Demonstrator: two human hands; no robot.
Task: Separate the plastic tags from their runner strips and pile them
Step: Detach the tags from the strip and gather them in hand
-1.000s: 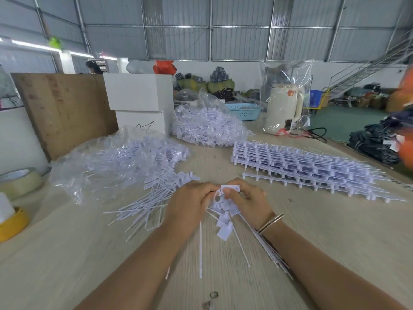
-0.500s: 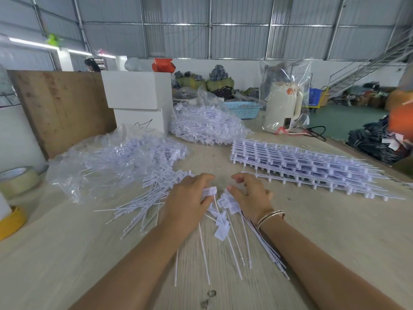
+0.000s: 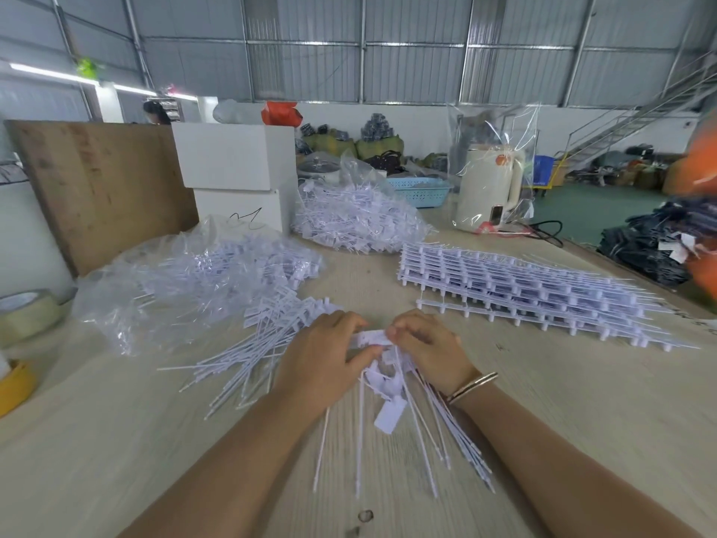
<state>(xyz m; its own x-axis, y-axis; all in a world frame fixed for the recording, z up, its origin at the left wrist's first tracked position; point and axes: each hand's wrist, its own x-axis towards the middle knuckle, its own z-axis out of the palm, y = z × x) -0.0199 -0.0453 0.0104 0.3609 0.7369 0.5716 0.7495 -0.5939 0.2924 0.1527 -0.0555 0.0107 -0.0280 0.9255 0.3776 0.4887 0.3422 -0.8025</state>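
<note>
Both hands pinch one white tag (image 3: 370, 338) between them: left hand (image 3: 326, 353) on its left end, right hand (image 3: 428, 349) on its right. Loose tags (image 3: 392, 401) fan out beneath it; the separated pile (image 3: 267, 339) lies left of it, stacked runner strips (image 3: 523, 293) behind-right.
</note>
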